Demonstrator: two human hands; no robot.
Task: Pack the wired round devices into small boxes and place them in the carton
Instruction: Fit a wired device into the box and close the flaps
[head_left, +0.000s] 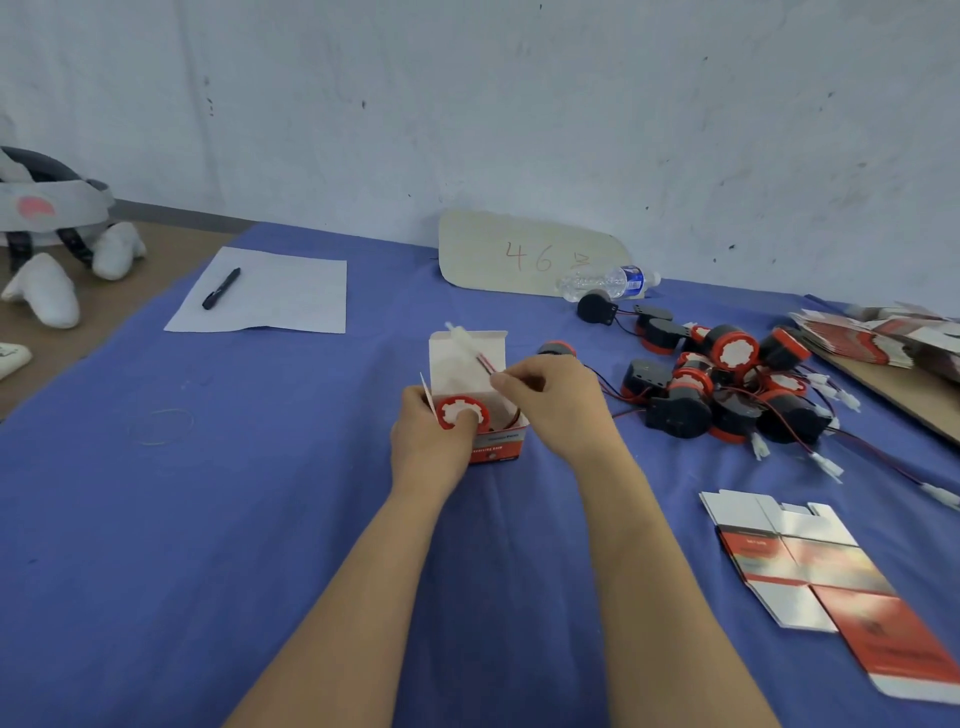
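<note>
Nearest me, two bare forearms (395, 597) lead to the left hand (431, 436) gripping the small box (498, 447) on the blue cloth (260, 493), thumb on the round device (460, 413) seated inside, while the right hand (550, 400) just beside pinches its wire (480, 358), slanting up and away, not yet tucked in.

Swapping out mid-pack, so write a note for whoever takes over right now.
Left hand holds the open small box and presses on the round device seated inside.
Right hand pinches that device's wire above the box; the white connector sticks out past the flap.
Done: device in. Left: tuck wire, close flap, pack the pile of devices on the right using the flat boxes near the right forearm. No carton in view.
</note>
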